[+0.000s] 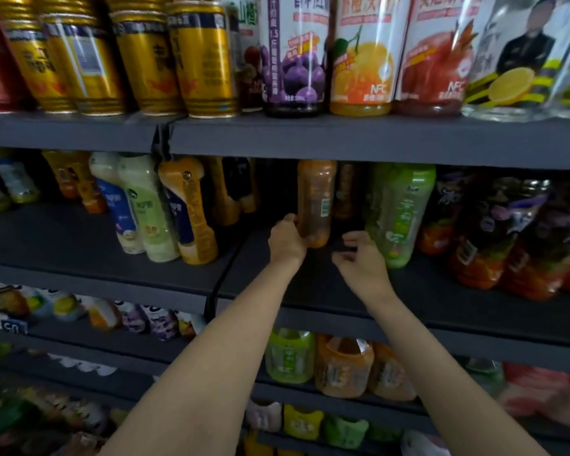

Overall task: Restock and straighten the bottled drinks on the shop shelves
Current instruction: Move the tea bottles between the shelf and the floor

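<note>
Middle shelf, dark grey with a matte face: one clear plastic bottle of amber-orange drink, upright, tall and slim with a lobed base, a small green-and-white label panel on its side, its writing too blurred to read. The left hand grasps this bottle low on its body, fingers wrapped round the base. The right hand hovers just beside it, fingers loosely curled and holding nothing, near a green-labelled bottle of pale green drink that leans to the left. Further right on the same shelf, dark bottles with purple and orange wrappers, blurred. To the left, a tilted group: cream-coloured bottles with blue and white labels, a pale green one, and an orange-labelled bottle. Top shelf: gold metal cans with ribbed rims, then large juice bottles, namely grape, orange marked "NFC", red pomegranate also marked "NFC", and a clear bottle with lemon-slice artwork. Lower shelf: squat green and orange bottles, blurred.
</note>
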